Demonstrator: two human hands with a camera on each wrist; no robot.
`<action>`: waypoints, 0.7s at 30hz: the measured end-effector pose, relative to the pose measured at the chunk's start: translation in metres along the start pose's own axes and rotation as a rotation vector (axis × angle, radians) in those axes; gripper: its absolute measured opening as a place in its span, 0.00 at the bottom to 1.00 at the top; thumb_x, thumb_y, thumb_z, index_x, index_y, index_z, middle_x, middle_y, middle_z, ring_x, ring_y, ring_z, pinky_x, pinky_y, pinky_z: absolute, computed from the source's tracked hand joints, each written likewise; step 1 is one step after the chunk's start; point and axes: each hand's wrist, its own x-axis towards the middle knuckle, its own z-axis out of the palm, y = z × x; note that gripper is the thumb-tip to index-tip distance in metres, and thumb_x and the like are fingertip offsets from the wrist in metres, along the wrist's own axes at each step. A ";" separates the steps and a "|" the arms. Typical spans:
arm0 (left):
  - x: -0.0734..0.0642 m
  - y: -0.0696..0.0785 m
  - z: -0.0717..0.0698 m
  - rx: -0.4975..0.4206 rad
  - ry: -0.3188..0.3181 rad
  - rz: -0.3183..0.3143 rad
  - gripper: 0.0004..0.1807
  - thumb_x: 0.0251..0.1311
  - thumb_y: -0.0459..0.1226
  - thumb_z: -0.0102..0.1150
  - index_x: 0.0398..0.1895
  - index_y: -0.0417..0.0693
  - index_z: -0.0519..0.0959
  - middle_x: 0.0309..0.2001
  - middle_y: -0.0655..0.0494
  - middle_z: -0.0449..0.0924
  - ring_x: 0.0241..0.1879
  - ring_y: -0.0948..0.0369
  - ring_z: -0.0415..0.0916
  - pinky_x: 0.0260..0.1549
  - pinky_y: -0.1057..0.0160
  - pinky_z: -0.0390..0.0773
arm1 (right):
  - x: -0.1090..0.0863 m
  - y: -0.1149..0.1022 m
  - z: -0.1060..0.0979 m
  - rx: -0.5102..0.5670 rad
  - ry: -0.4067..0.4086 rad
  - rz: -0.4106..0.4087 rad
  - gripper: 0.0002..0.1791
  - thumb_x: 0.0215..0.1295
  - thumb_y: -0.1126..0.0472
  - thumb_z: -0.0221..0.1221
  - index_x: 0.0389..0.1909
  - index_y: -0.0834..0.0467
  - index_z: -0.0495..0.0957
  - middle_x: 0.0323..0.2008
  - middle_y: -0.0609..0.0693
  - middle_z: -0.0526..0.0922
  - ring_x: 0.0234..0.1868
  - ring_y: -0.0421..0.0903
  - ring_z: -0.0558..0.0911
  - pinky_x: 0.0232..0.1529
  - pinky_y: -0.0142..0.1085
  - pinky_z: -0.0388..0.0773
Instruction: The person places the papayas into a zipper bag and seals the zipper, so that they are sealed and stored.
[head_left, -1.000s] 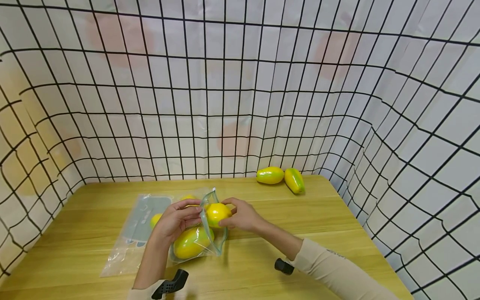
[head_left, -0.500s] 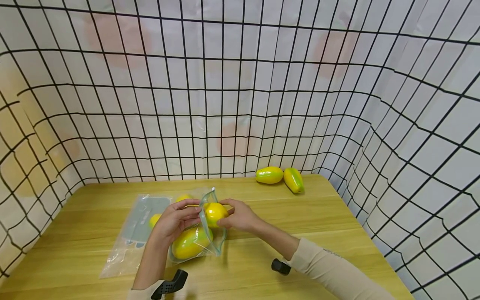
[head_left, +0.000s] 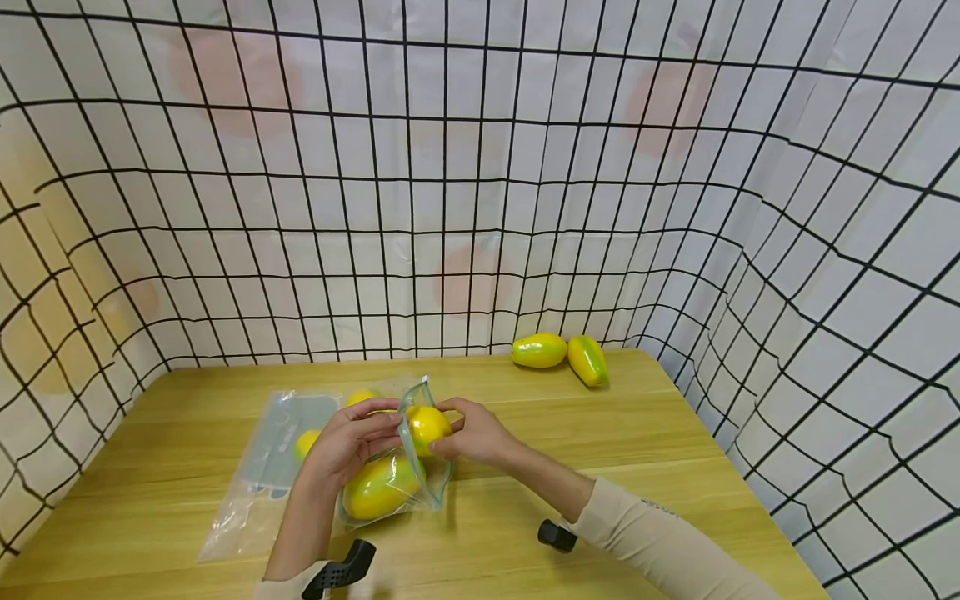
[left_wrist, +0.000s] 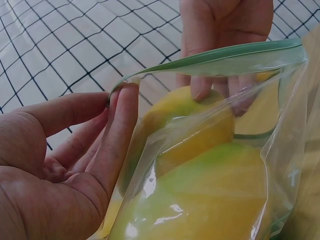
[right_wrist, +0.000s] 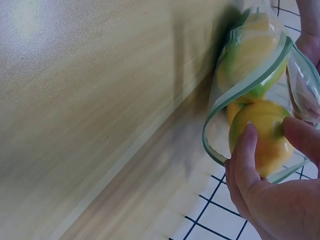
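Note:
My left hand (head_left: 347,442) pinches the green-edged rim of a clear zip bag (left_wrist: 225,59), holding its mouth apart. In my right hand (head_left: 483,433), a yellow-green mango (head_left: 427,429) is gripped between thumb and fingers at that mouth. The right wrist view has this held mango (right_wrist: 265,137) partly inside the rim, with fingertips on its outer end. A larger-looking mango (head_left: 382,487) lies in the bag, below the held one. Yellow fruit (head_left: 362,397) shows behind my left hand, and another yellow piece (head_left: 306,443) is partly hidden by it.
A flat clear bag with a grey-blue print (head_left: 292,429) lies on the wooden table (head_left: 525,517) at the left. Two mangoes (head_left: 540,350) (head_left: 588,361) rest at the back right. Black wire mesh (head_left: 465,208) encloses the back and sides.
My right hand has shifted slightly left, carrying its mango a little deeper into the bag's mouth. My left hand stays almost still on the rim.

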 end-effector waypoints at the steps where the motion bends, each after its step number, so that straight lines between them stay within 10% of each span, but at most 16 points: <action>1: 0.000 0.000 0.000 0.001 -0.001 0.000 0.10 0.69 0.28 0.57 0.50 0.41 0.82 0.37 0.54 0.89 0.36 0.60 0.89 0.43 0.62 0.88 | 0.000 0.000 0.000 0.004 0.002 0.001 0.36 0.57 0.64 0.71 0.67 0.62 0.70 0.45 0.61 0.86 0.36 0.49 0.87 0.47 0.50 0.87; 21: 0.000 -0.002 0.000 -0.001 -0.008 0.016 0.10 0.70 0.27 0.56 0.47 0.45 0.84 0.37 0.55 0.89 0.36 0.60 0.89 0.43 0.62 0.88 | 0.006 0.003 0.001 0.053 0.003 0.035 0.42 0.57 0.63 0.73 0.72 0.63 0.66 0.46 0.63 0.85 0.38 0.53 0.88 0.48 0.50 0.87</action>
